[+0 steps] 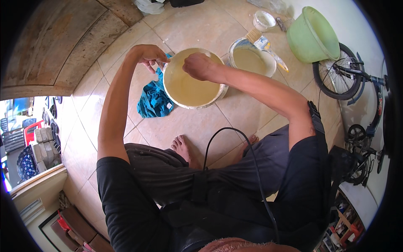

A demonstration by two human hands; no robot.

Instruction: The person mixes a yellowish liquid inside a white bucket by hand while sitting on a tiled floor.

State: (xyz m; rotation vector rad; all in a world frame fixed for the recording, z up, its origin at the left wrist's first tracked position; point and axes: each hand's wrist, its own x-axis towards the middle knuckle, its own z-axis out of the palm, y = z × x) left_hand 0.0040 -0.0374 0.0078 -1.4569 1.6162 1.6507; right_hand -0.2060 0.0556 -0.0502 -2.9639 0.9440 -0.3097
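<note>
A round bucket [197, 94] with a whitish rim stands on the floor in front of my feet, holding a pale yellowish liquid. At its left rim is my left hand [149, 56], fingers bent and fingertips at the edge, apparently gripping it. My right hand [201, 66] is closed in a fist over the bucket's opening; whatever it may hold is hidden. Against the bucket's left side lies a crumpled teal cloth [154, 98], its upper end running up beneath my left hand.
Right of the bucket, a second bucket [272, 69] holds pale liquid, with a wide paintbrush [264, 44] across its rim. Beyond are a small white tub [264, 20] and a green basin [302, 40]. A bicycle [340, 71] leans at the right wall; a wooden panel [54, 42] stands far left.
</note>
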